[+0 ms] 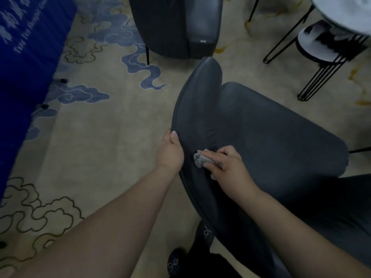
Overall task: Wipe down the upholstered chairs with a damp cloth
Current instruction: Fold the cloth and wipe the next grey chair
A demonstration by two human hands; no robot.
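A dark grey upholstered chair [261, 133] fills the middle and right of the head view, its curved backrest nearest me. My left hand [170, 151] grips the backrest's outer edge, thumb over the rim. My right hand [226, 167] holds a small crumpled grey cloth [200, 159] and presses it against the inner face of the backrest, close to the left hand. Part of the cloth is hidden under my fingers.
A second dark chair [176, 27] stands ahead at the top. A round white side table [341, 15] on black wire legs stands at top right. A blue draped table [24, 57] runs along the left. Patterned beige carpet [100, 137] covers the floor. My dark shoes [176, 261] show below.
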